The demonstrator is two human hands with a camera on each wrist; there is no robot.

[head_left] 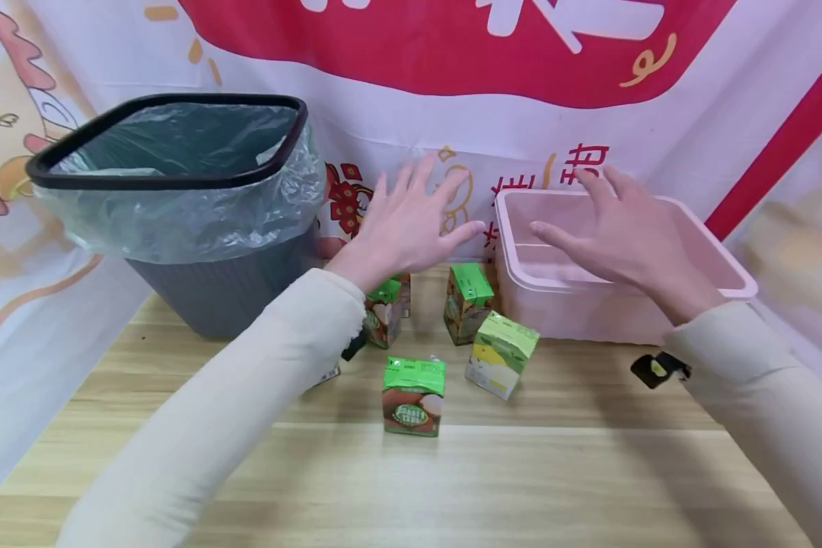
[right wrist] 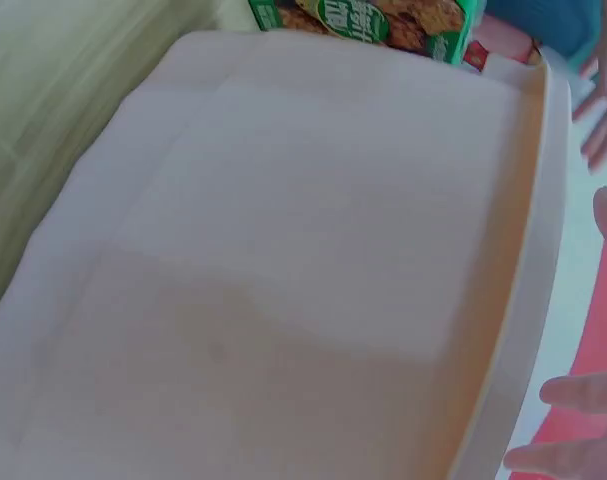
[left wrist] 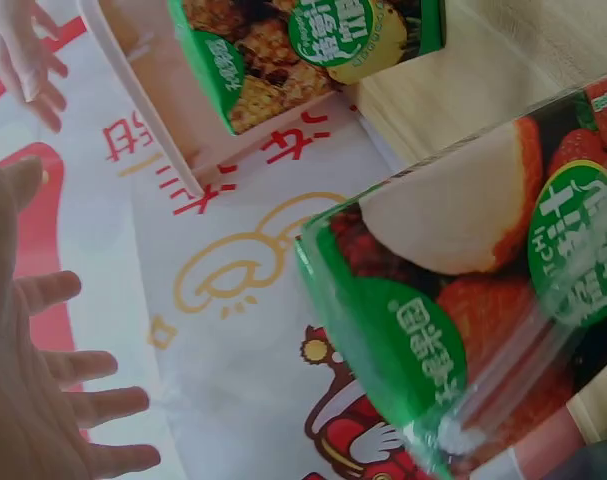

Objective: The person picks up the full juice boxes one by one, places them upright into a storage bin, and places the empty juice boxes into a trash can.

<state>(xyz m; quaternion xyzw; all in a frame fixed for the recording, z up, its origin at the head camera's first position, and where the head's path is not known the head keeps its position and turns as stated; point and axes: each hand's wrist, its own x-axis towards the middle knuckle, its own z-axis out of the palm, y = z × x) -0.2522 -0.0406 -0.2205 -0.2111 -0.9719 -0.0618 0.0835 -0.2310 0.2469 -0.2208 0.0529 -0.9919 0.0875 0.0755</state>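
My left hand (head_left: 411, 221) hovers with fingers spread above the juice cartons, touching none. My right hand (head_left: 630, 236), also spread and holding nothing, is over the pink plastic bin (head_left: 562, 308). Below the hands stand a green-topped carton (head_left: 413, 399) at the front, a yellow-green carton (head_left: 501, 356) turned at an angle, a pineapple carton (head_left: 467, 304) beside the bin and a red-fruit carton (head_left: 382, 316) partly behind my left wrist. In the left wrist view a carton with a clear straw (left wrist: 443, 250) looms close. Another carton is mostly hidden by my left forearm.
A dark trash can (head_left: 226, 297) lined with a clear plastic bag (head_left: 246, 221) stands at the left. A printed cloth (head_left: 397, 68) hangs behind everything. The wooden table (head_left: 486, 487) extends toward me.
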